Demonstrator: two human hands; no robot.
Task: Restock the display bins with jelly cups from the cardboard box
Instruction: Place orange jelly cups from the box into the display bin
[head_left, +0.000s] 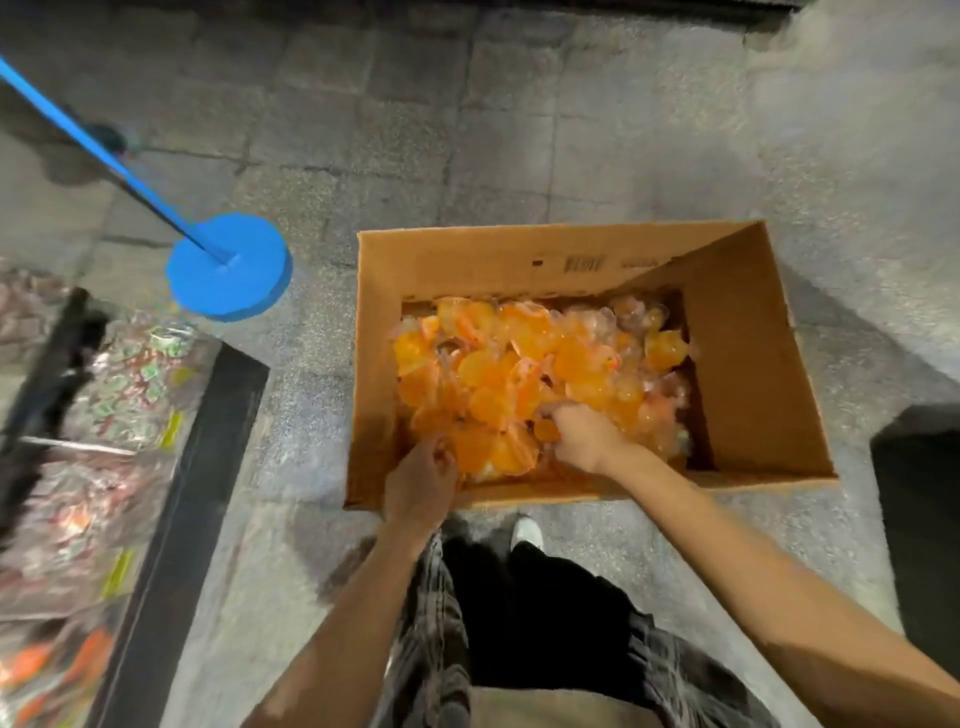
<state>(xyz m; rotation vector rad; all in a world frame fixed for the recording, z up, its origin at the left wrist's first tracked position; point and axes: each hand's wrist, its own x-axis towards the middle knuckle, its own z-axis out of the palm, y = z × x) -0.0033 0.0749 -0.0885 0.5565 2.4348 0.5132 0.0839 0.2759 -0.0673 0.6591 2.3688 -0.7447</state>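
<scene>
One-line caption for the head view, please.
Both hands, left and right, dig into orange jelly cups inside the cardboard box on the floor.

Bare forearms, dark plaid trousers, a white shoe.

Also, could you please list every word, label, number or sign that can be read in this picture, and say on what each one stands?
No text can be read here.
Cardboard box, inner far wall: a printed barcode label with marks beside it, too small and blurred to read.
Jelly cups in the box: no legible print.
Packets in the display bins on the left: coloured print, too blurred to read.
</scene>
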